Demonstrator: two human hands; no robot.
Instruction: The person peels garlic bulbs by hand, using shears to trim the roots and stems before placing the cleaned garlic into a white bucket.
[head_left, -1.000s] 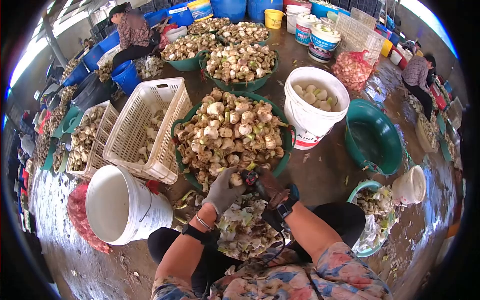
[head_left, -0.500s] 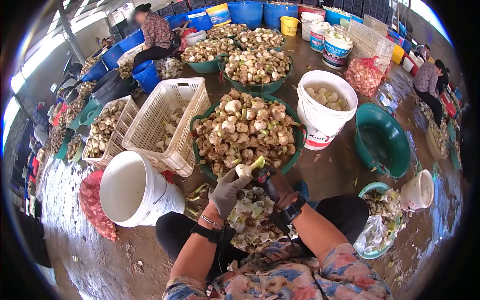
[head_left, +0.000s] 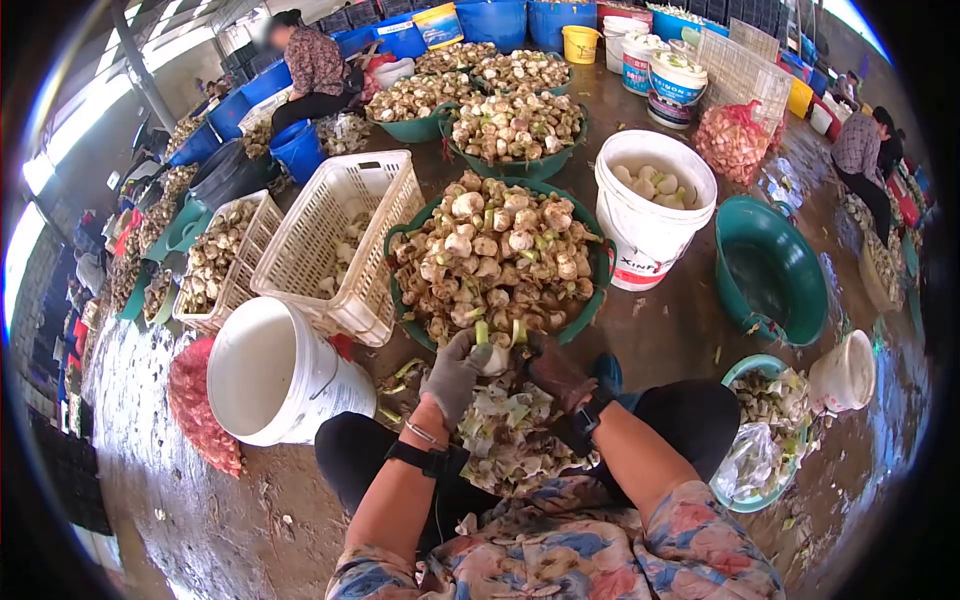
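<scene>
My left hand (head_left: 453, 377), in a grey glove, is closed around a pale garlic bulb (head_left: 494, 360) with green stem, at the near rim of a green tub (head_left: 597, 300). Heaped in the tub are garlic bulbs (head_left: 500, 250) with stems and roots. My right hand (head_left: 560, 372), in a dark glove, is closed beside the bulb; whatever its fingers grip is too dark to make out. Below both hands, between my knees, lies a pile of peeled skins and leaves (head_left: 510, 430).
Left are a white bucket (head_left: 255, 375), a cream crate (head_left: 330, 250) and a red net bag (head_left: 200, 405). Right are a bucket of bulbs (head_left: 650, 225), a green basin (head_left: 768, 270) and a scrap basin (head_left: 765, 430). A person (head_left: 310, 65) sits at the back left.
The bulb between my hands has turned, its stem now pointing more upward. My right hand has shifted slightly, and the view has moved a little.
</scene>
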